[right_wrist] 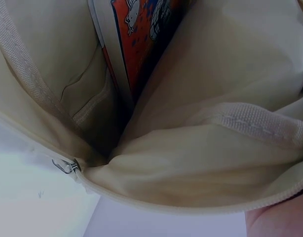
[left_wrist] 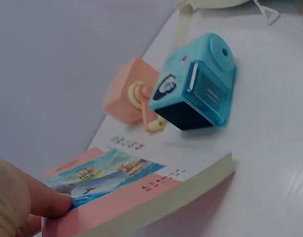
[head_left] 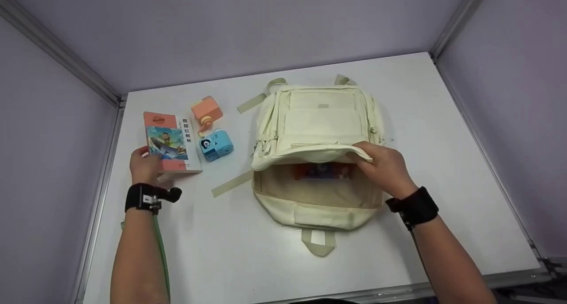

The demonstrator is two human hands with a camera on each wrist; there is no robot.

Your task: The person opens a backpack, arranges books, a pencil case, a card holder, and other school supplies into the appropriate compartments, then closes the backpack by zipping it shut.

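Observation:
My left hand [head_left: 145, 165] grips a paperback book [head_left: 170, 155] by its near left corner, thumb on the pink and blue cover. In the left wrist view the book's near edge is tilted up off the white table. On the right, a cream backpack [head_left: 328, 124] lies flat with its main compartment unzipped. My right hand [head_left: 386, 167] pinches the upper edge of that opening and holds it raised. Inside the bag is another book [right_wrist: 134, 44] with an orange-red cover, partly hidden by the fabric.
Just right of the held book stand a blue pencil sharpener [head_left: 217, 145] with a panda picture and an orange pencil sharpener [head_left: 208, 110] with a crank. Loose straps [head_left: 232, 183] stick out from the bag's left side. Grey panels [head_left: 283, 33] wall the table at back and sides.

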